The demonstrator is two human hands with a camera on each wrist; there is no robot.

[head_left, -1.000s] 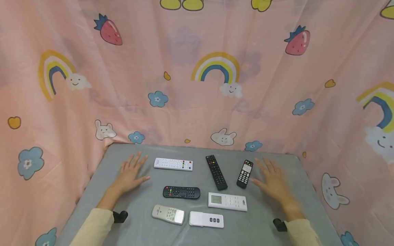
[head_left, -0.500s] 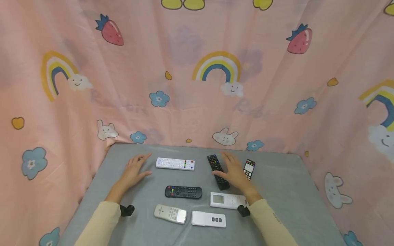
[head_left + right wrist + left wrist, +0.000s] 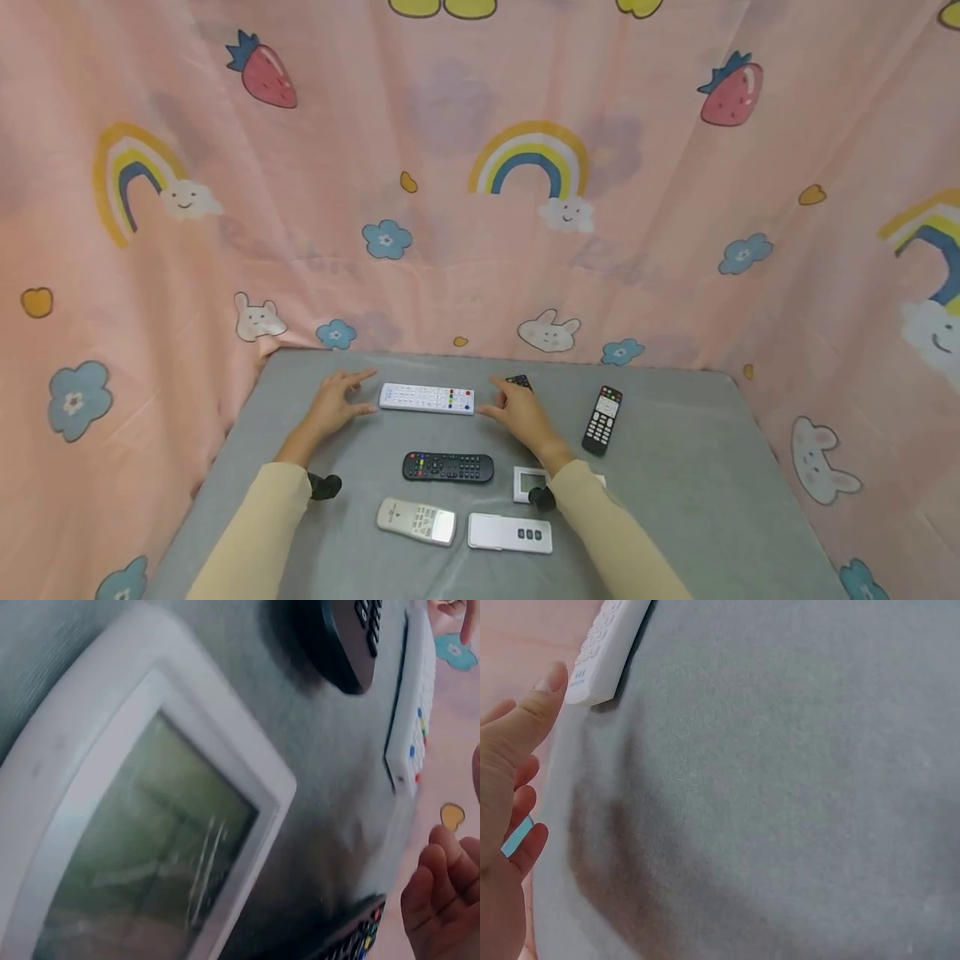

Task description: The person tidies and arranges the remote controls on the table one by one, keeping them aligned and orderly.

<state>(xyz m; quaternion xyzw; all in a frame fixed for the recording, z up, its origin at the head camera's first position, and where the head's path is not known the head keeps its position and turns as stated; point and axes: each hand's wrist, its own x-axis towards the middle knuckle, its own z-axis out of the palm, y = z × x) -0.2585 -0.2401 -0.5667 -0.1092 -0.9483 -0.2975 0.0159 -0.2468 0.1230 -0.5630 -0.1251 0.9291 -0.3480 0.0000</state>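
A white remote control (image 3: 427, 398) with rows of small buttons lies crosswise near the back of the grey table. My left hand (image 3: 327, 408) is at its left end, thumb and forefinger spread apart. In the left wrist view the thumb of that hand (image 3: 510, 746) points toward the end of the white remote (image 3: 604, 660); whether it touches I cannot tell. Just off the right end, my right hand (image 3: 525, 415) has its thumb and forefinger parted, holding nothing. Beneath this hand, a long black remote (image 3: 520, 381) is mostly hidden.
A small black remote (image 3: 602, 421) lies on the right. Nearer sit another black remote (image 3: 447, 467), a beige remote (image 3: 416, 522), a white three-button remote (image 3: 510, 533) and a white remote with a screen (image 3: 530, 482), partly covered by my right arm. A pink patterned curtain (image 3: 450, 275) hangs behind.
My right hand has swept left from the table's right side, past the small black remote, to the white remote's right end. My left hand has shifted slightly right, its fingers drawn closer together.
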